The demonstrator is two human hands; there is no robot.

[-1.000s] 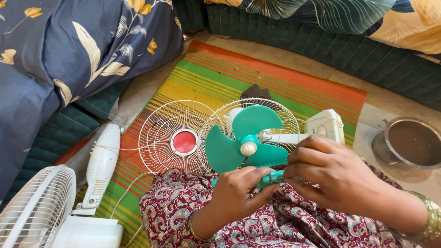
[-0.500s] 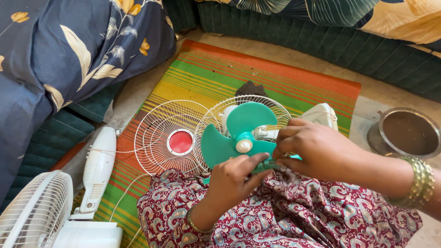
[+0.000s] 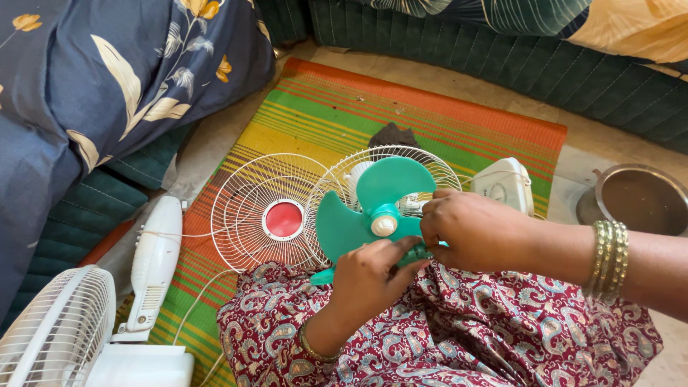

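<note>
A small table fan lies on the striped mat, its teal blade sitting in the white rear grille. My left hand grips a teal-handled tool just below the blade, over my patterned lap. My right hand closes on the same tool's other end, right beside the blade's white hub. The tool's middle is hidden by my fingers. The loose front grille with a red centre lies flat to the left, overlapping the rear grille.
The fan's white base sits behind my right hand. A steel pot stands at the right edge. A second white fan and its stand lie at the lower left. Green cushions and a blue floral pillow ring the mat.
My right hand has slid left along the tool toward the fan hub, and more of my forearm with its bangles shows. My left hand keeps its grip and has barely shifted.
</note>
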